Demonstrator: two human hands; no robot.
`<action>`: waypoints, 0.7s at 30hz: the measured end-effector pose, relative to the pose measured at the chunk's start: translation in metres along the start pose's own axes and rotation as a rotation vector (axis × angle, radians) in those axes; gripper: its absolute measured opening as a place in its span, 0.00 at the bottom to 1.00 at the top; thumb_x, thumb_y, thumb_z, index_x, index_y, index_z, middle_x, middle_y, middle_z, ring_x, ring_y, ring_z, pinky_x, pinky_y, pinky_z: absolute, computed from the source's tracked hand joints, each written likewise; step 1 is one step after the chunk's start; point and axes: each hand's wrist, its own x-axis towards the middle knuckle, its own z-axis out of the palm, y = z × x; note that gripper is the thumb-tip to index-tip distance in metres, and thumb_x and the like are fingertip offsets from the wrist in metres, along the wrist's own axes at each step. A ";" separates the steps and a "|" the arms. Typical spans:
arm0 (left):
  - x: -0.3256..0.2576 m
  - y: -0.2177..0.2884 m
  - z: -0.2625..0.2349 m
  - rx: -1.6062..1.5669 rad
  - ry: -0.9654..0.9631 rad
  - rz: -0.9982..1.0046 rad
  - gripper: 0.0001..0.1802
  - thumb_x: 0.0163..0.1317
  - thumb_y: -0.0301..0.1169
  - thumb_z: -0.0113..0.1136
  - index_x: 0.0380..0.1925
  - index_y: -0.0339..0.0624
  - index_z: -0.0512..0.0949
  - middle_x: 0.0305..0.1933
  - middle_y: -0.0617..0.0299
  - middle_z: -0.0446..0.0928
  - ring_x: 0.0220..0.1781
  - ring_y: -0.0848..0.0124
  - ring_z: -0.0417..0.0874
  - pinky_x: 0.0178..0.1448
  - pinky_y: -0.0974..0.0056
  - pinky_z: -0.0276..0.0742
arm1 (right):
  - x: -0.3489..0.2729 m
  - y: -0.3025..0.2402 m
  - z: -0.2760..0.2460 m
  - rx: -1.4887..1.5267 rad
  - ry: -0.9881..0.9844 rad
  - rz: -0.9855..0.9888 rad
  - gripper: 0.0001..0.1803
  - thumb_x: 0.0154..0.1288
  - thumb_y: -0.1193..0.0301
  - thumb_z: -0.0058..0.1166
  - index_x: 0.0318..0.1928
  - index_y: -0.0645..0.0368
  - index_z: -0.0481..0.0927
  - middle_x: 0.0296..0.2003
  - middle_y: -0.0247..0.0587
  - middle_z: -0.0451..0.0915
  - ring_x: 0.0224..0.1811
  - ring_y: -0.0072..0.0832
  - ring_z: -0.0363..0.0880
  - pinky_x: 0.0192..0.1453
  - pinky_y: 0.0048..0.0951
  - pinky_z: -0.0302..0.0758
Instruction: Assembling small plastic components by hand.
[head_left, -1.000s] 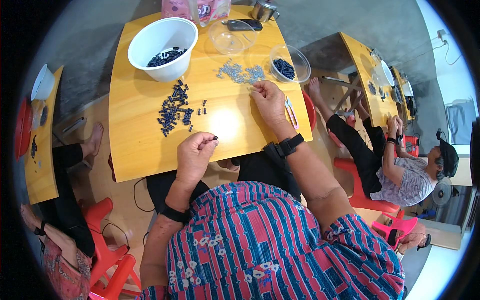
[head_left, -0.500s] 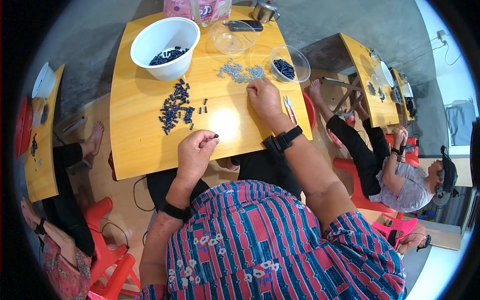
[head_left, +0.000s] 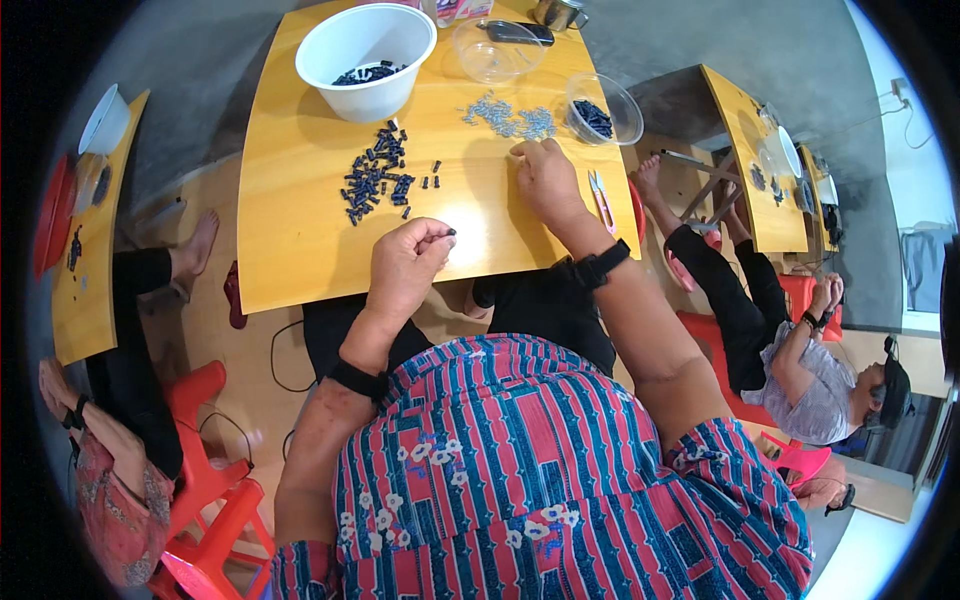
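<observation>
My left hand (head_left: 408,265) is closed just over the table's near edge, pinching a small black cylindrical piece (head_left: 451,232) between thumb and forefinger. My right hand (head_left: 552,185) hovers with its fingertips pressed together on the near side of a spread of tiny silvery pieces (head_left: 510,118); anything between them is too small to see. Beyond my left hand lies a loose heap of black cylindrical pieces (head_left: 375,175), with a few single ones (head_left: 431,182) to its right. Thread snips (head_left: 602,203) lie to the right of my right hand.
On the yellow table (head_left: 300,255), a white bowl (head_left: 375,100) and a clear tub (head_left: 622,115) hold more black pieces. A clear shallow bowl (head_left: 490,65), a black phone-like object (head_left: 520,34) and a metal mug (head_left: 560,14) stand at the back. Other people sit at tables on both sides.
The whole view has shifted, so the table appears higher and further right. My right hand has moved slightly left relative to the silvery pieces. My left hand still pinches the black piece.
</observation>
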 end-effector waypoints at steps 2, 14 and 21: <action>0.001 -0.003 -0.001 -0.062 0.021 -0.020 0.06 0.60 0.25 0.60 0.34 0.32 0.80 0.24 0.65 0.78 0.25 0.81 0.77 0.32 0.74 0.75 | -0.006 -0.014 -0.005 0.159 -0.040 0.030 0.11 0.61 0.78 0.49 0.44 0.62 0.77 0.32 0.50 0.77 0.33 0.40 0.79 0.39 0.33 0.78; -0.002 0.004 -0.002 -0.083 -0.009 -0.066 0.07 0.64 0.26 0.59 0.37 0.33 0.79 0.29 0.66 0.78 0.28 0.82 0.77 0.34 0.76 0.77 | -0.036 -0.069 -0.008 1.311 -0.466 0.544 0.07 0.67 0.78 0.51 0.42 0.66 0.80 0.29 0.35 0.79 0.28 0.19 0.76 0.38 0.20 0.76; -0.003 0.006 -0.002 -0.067 -0.014 -0.047 0.06 0.64 0.26 0.59 0.36 0.33 0.79 0.28 0.67 0.78 0.28 0.82 0.77 0.34 0.76 0.77 | -0.040 -0.079 -0.006 1.333 -0.458 0.580 0.08 0.66 0.77 0.51 0.40 0.69 0.81 0.27 0.35 0.80 0.25 0.17 0.74 0.35 0.22 0.77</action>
